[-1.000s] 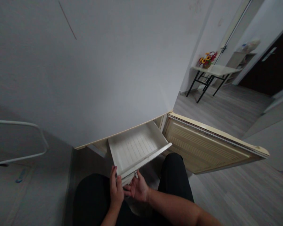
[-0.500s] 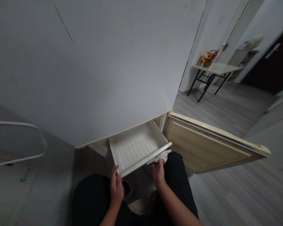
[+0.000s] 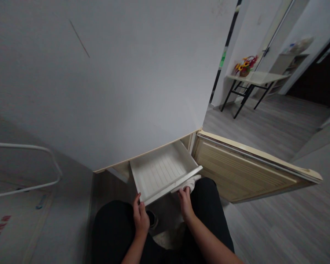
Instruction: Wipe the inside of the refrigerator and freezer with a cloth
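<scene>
A white drawer [image 3: 159, 170] with a ribbed bottom stands pulled out of a low cabinet, likely a fridge or freezer, and nothing lies inside it. My left hand [image 3: 140, 216] grips the drawer's near left corner, thumb in front and fingers along the side. In my right hand [image 3: 185, 201] is a white cloth [image 3: 189, 184], bunched against the drawer's front panel near its right end. Part of the cloth and the right fingertips are hidden under the front edge.
An open cream door [image 3: 247, 165] swings out to the right of the drawer. The broad pale top [image 3: 143, 80] fills the middle. At left is a white metal rail [image 3: 24, 146]. Farther right, a folding table [image 3: 260, 77] carries a flower basket [image 3: 245, 68].
The whole view has shifted slightly, so things appear a little farther right. Both hands keep their places on the drawer and cloth, with only a small shift of the right fingers.
</scene>
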### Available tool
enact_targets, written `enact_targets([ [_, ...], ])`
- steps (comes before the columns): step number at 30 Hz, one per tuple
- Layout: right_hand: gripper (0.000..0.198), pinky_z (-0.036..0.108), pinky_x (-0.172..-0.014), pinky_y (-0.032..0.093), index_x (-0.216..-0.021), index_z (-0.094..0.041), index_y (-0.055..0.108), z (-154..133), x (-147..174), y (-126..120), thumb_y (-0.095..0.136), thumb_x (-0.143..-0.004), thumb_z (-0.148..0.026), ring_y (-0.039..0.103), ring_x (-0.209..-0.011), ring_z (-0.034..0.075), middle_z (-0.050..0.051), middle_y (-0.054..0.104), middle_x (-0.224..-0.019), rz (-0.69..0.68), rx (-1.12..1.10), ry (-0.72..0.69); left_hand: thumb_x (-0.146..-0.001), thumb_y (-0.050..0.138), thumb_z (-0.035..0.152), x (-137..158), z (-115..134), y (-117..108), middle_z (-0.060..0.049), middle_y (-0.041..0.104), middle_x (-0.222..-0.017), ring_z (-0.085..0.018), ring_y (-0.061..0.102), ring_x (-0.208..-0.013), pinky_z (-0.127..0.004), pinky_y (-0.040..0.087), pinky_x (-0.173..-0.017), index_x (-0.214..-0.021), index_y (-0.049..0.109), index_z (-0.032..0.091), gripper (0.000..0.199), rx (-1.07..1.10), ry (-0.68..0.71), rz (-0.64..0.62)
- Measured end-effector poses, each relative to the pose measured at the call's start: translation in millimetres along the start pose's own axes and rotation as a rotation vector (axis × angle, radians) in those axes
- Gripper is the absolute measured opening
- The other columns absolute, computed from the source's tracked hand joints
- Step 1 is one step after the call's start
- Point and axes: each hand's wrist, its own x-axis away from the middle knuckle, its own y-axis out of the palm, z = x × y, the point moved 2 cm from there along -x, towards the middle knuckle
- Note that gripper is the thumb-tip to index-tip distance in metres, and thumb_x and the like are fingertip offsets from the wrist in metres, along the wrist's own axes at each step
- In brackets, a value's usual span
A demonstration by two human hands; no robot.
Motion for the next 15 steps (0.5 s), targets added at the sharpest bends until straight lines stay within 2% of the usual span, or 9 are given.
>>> enact_targets([
  [4, 0.059, 0.039, -0.126, 0.026, -0.122, -0.027, 0.06, 5, 24, 8, 0.08, -0.072, -0.052, 0.034, -0.152, 0.026, 0.006, 0.058, -0.143, -0.063, 0.084, 0.061, -0.104, 0.043, 0.053, 1, 1, -1, -0.015, 0.056, -0.148, -0.028, 0.047, -0.145, -0.047, 0.033, -0.125, -0.137, 0.058, 0.019, 0.05, -0.021, 0.015, -0.045],
  [8, 0.066, 0.04, -0.126, 0.028, -0.13, -0.026, 0.059, 2, 31, 15, 0.08, -0.074, -0.055, 0.04, -0.148, 0.028, 0.008, 0.056, -0.148, -0.126, 0.072, 0.019, -0.104, 0.042, 0.051, 3, 5, -1, -0.016, 0.054, -0.151, -0.028, 0.046, -0.147, -0.048, 0.034, -0.124, -0.139, 0.055, 0.019, 0.049, -0.034, 0.033, -0.03],
  [12, 0.067, 0.044, -0.128, 0.024, -0.131, -0.027, 0.06, 1, 29, 13, 0.08, -0.074, -0.057, 0.041, -0.147, 0.029, 0.008, 0.058, -0.145, -0.101, 0.106, -0.002, -0.105, 0.042, 0.05, 5, 5, 1, -0.017, 0.05, -0.155, -0.027, 0.043, -0.149, -0.048, 0.032, -0.126, -0.141, 0.053, 0.019, 0.049, -0.039, 0.021, -0.012],
  [15, 0.066, 0.045, -0.125, 0.03, -0.129, -0.026, 0.062, 5, 27, 10, 0.08, -0.073, -0.057, 0.045, -0.143, 0.03, 0.008, 0.061, -0.141, -0.085, 0.122, 0.0, -0.104, 0.043, 0.051, 6, 3, 1, -0.018, 0.047, -0.157, -0.028, 0.04, -0.151, -0.049, 0.03, -0.126, -0.143, 0.052, 0.019, 0.051, -0.062, 0.012, -0.017],
])
